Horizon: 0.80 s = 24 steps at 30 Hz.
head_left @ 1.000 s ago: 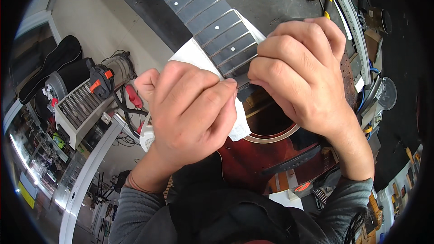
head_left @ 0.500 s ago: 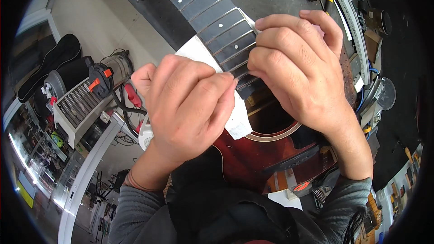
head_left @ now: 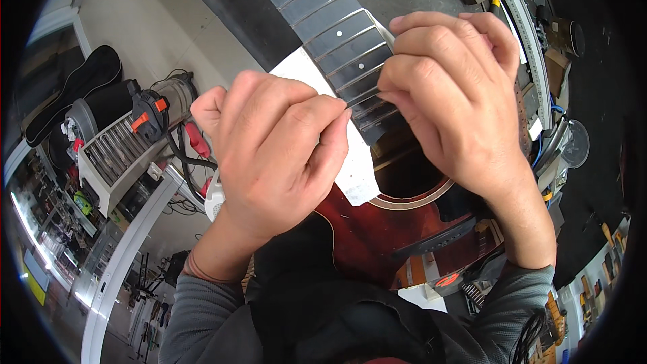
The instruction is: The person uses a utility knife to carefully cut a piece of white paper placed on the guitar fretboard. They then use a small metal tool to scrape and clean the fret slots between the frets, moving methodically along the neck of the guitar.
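A dark red acoustic guitar [head_left: 364, 246] lies below my hands, its dark dotted fretboard [head_left: 330, 19] running up and away to the left. My left hand [head_left: 276, 148] is pinched, thumb against forefinger, at the near left edge of the fretboard close to the soundhole [head_left: 411, 168]. Opposite it, my right hand [head_left: 455, 94] pinches at the board's right edge. Between the two pinches runs a thin metal fret wire [head_left: 364, 99], lying across the board; whether it is seated or loose I cannot tell. White masking paper [head_left: 357, 182] covers the guitar top beside the fretboard.
At the left stand a ribbed grey-white machine [head_left: 111, 162] with a black hose and a black guitar case [head_left: 77, 94]. A metal ruler [head_left: 532, 40] and assorted tools line the bench on the right. More hand tools [head_left: 610, 256] sit at the lower right.
The guitar neck has shifted slightly right in view. My right hand has moved a little to the right, while my left hand keeps nearly the same place. Both remain pinched.
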Tool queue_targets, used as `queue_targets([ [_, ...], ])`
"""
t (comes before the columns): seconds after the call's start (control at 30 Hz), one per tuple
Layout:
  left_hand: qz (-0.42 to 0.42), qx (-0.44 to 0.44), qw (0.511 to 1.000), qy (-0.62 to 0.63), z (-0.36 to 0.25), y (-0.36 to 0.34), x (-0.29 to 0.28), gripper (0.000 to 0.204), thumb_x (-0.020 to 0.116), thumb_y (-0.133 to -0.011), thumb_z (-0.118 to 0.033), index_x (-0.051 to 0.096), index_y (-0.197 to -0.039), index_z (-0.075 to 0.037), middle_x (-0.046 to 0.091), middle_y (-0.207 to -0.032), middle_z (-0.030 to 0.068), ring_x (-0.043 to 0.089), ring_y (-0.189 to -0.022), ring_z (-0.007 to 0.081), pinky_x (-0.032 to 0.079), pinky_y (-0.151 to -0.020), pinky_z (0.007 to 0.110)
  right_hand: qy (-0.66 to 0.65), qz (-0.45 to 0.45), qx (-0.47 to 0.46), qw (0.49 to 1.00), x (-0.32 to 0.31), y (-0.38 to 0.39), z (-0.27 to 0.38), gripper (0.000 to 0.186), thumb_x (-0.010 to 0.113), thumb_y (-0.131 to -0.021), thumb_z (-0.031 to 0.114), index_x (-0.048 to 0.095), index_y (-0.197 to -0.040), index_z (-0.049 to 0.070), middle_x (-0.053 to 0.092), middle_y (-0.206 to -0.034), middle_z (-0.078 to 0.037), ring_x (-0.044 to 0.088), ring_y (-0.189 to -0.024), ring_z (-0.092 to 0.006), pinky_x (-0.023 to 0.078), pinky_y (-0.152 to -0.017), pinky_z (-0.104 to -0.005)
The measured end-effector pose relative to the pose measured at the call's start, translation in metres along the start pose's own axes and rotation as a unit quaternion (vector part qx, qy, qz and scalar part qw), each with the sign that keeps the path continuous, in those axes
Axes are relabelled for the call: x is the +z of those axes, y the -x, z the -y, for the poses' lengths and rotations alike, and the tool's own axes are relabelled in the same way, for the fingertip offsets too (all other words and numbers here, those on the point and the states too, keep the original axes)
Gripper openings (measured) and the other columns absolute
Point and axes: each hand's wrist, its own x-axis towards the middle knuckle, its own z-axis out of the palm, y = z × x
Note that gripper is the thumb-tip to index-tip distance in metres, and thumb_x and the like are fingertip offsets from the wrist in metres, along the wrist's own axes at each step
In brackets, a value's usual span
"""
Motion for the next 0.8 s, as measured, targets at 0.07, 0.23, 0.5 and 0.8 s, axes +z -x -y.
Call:
queue_targets([
  [0.07, 0.006, -0.001, 1.000, 0.000, -0.001, 0.001, -0.002, 0.031, 0.094, -0.079, 0.006, 0.081, -0.101, -0.010, 0.074, -0.093, 0.0010, 0.066, -0.085, 0.0226, 0.039, -0.088, 0.040, 0.003, 0.003, 0.000, 1.000, -0.004, 0.000, -0.003, 0.025, 0.090, -0.088, 0.015, 0.075, -0.107, 0.014, 0.074, -0.117, -0.004, 0.076, -0.129, -0.0279, 0.045, -0.112, -0.0489],
  [0.23, 0.027, 0.000, 1.000, -0.004, -0.003, 0.004, -0.004, 0.031, 0.093, -0.078, 0.006, 0.080, -0.101, -0.011, 0.073, -0.093, 0.0007, 0.067, -0.085, 0.0226, 0.038, -0.087, 0.040, -0.022, 0.017, -0.013, 1.000, -0.004, 0.003, -0.002, 0.028, 0.091, -0.086, 0.015, 0.075, -0.108, 0.014, 0.074, -0.117, -0.004, 0.076, -0.130, -0.0289, 0.045, -0.111, -0.0491],
  [0.5, 0.039, 0.000, 0.999, 0.026, -0.004, 0.004, -0.005, 0.029, 0.092, -0.079, 0.006, 0.080, -0.100, -0.010, 0.072, -0.091, 0.0017, 0.066, -0.084, 0.0230, 0.038, -0.086, 0.039, -0.034, 0.012, -0.019, 0.999, 0.003, 0.002, 0.006, 0.024, 0.090, -0.085, 0.017, 0.076, -0.105, 0.015, 0.075, -0.116, -0.004, 0.076, -0.126, -0.0287, 0.045, -0.109, -0.0489],
  [0.8, 0.018, 0.002, 1.000, 0.002, -0.002, 0.005, -0.003, 0.029, 0.091, -0.079, 0.006, 0.080, -0.100, -0.010, 0.071, -0.090, 0.0009, 0.066, -0.084, 0.0229, 0.038, -0.086, 0.039, -0.018, 0.000, -0.022, 1.000, 0.006, 0.000, 0.004, 0.023, 0.090, -0.086, 0.017, 0.076, -0.104, 0.014, 0.075, -0.116, -0.004, 0.076, -0.126, -0.0280, 0.046, -0.105, -0.0472],
])
